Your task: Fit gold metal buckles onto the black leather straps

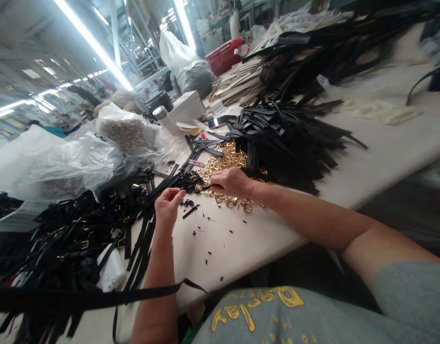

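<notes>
Bright ceiling tube lights (pixel 94 45) glare overhead; wide-angle edges bend and blur.

Gold buckles (pixel 225 165) at frame centre looked like shiny polished metal. Black straps (pixel 287 138) right of them were smooth with a slight sheen, leather or faux, couldn't tell. Bags (pixel 80 157) at left were thin, crinkled clear plastic. Table (pixel 384 148) was matt off-white. Red crate (pixel 225 55), top centre, was glossy plastic.

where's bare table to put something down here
Bare table lies right of the black strap pile, and a patch dotted with small black bits sits before both hands. The gold buckles and left strap heap are crowded.
</notes>
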The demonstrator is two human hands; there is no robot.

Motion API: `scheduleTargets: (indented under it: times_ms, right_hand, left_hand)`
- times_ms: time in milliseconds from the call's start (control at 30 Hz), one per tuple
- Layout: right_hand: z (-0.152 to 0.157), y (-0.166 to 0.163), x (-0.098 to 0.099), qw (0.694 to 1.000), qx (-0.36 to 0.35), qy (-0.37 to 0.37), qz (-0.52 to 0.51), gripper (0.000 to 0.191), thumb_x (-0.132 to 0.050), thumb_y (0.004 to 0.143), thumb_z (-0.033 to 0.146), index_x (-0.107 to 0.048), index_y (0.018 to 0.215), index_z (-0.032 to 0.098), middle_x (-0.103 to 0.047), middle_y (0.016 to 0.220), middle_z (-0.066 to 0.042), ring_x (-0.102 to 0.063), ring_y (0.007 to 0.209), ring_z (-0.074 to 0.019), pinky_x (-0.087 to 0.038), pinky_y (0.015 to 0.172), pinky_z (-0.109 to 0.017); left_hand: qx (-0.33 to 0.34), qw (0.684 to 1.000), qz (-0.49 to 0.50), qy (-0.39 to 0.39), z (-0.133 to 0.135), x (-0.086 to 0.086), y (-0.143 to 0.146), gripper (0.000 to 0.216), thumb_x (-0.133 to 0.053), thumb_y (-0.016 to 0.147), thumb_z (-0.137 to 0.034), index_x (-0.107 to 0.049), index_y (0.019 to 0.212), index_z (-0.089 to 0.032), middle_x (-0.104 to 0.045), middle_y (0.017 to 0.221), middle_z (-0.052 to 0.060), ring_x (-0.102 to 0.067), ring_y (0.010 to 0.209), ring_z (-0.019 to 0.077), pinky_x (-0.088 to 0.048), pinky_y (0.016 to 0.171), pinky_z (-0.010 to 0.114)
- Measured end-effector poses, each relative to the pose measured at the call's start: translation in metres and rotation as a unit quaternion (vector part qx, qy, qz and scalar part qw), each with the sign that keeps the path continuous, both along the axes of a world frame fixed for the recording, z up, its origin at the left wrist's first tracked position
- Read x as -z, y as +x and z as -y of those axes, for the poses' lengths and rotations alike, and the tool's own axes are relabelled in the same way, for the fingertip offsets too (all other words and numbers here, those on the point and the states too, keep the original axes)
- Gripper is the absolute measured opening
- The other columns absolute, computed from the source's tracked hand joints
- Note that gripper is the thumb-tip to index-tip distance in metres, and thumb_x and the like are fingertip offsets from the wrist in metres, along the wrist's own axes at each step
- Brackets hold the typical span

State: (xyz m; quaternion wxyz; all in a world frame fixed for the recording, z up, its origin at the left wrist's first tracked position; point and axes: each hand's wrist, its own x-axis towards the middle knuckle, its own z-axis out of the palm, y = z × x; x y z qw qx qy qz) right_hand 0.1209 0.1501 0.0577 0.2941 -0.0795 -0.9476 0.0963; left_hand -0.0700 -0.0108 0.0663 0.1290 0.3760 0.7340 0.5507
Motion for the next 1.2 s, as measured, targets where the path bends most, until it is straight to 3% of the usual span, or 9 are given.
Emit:
scheduleTargets:
  times_ms: [100,200,367,733,933,1200]
  right_hand:
    - [0.001,-0.001,0.001,1.000,0.003,-0.025,-0.010,0.022,-0.050,0.089,0.028,-0.062,0.076,0.016,-0.061,0.075,0.000,-0.047,0.062,-0.0097,-0.021,0.055,-0.026]
    - [0.002,-0.001,0.001,0.999,0.009,-0.043,-0.020,0.021,-0.050,0.088,0.028,-0.063,0.076,0.016,-0.061,0.075,0.000,-0.048,0.064,-0.0101,-0.023,0.056,-0.026]
    - [0.001,-0.001,0.002,0.998,0.014,-0.046,-0.029,0.020,-0.052,0.088,0.028,-0.064,0.077,0.017,-0.062,0.076,-0.001,-0.049,0.066,-0.0103,-0.024,0.057,-0.026]
    - [0.010,0.004,0.001,0.994,-0.032,-0.029,-0.096,0.023,-0.051,0.091,0.030,-0.061,0.074,0.017,-0.059,0.070,0.000,-0.047,0.059,-0.0099,-0.027,0.053,-0.027]
    - [0.008,0.001,0.006,0.993,-0.041,-0.040,-0.099,0.017,-0.055,0.087,0.024,-0.058,0.072,0.018,-0.061,0.070,0.000,-0.052,0.060,-0.0113,-0.030,0.052,-0.027]
    - [0.006,0.003,0.002,0.998,-0.001,-0.022,-0.066,0.012,-0.058,0.084,0.020,-0.059,0.073,0.017,-0.062,0.072,0.001,-0.054,0.060,-0.0104,-0.028,0.053,-0.025]
  left_hand:
    - [0.013,0.970,0.230,0.081,-0.009,0.011,0.032,0.036,-0.083,0.054,-0.039,-0.061,0.070,-0.016,-0.064,0.069,0.002,-0.061,0.060,0.0131,-0.048,0.058,0.023]
    - [0.007,0.942,0.321,0.095,-0.016,0.018,0.046,0.039,-0.086,0.049,-0.033,-0.062,0.074,-0.015,-0.067,0.071,0.004,-0.063,0.059,0.0131,-0.049,0.055,0.020]
    - [0.019,0.933,0.346,0.094,-0.019,0.022,0.046,0.041,-0.084,0.056,-0.025,-0.067,0.092,-0.014,-0.070,0.079,0.008,-0.068,0.067,0.0154,-0.052,0.058,0.019]
    - [0.017,0.897,0.430,0.099,-0.020,0.028,0.051,0.034,-0.086,0.059,-0.016,-0.069,0.089,-0.015,-0.071,0.082,0.007,-0.070,0.071,0.0155,-0.054,0.058,0.016]
    - [0.021,0.889,0.441,0.121,-0.025,0.040,0.048,0.035,-0.091,0.056,-0.022,-0.069,0.084,-0.017,-0.070,0.083,0.005,-0.068,0.070,0.0119,-0.052,0.060,0.013]
    - [0.046,0.896,0.423,0.126,-0.023,0.029,0.052,0.045,-0.092,0.049,-0.022,-0.073,0.089,-0.018,-0.070,0.091,0.007,-0.065,0.078,0.0124,-0.050,0.067,0.015]
